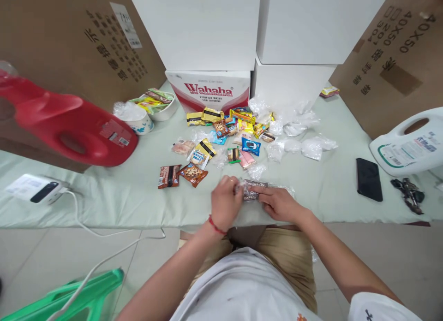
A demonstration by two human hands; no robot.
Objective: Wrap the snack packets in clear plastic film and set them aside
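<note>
A dark brown snack packet with pale lettering (255,190) lies near the table's front edge, inside a clear plastic bag (288,190). My left hand (225,201) is closed in a pinch on the bag at the packet's left end. From the right, my right hand (279,203) grips the packet, index finger stretched along its top and the other fingers curled. A brown cookie packet (194,174) and a reddish-brown packet (169,176) lie left of my hands. Behind them, several small wrapped snacks are heaped, including a blue packet (250,146).
Crumpled clear bags (294,122) lie behind right. A red jug (76,122), paper bowl (138,120) and white charger (38,189) are on the left. A black phone (369,179), keys (408,194) and white jug (410,143) are on the right. Boxes, including a Wahaha carton (211,90), line the back.
</note>
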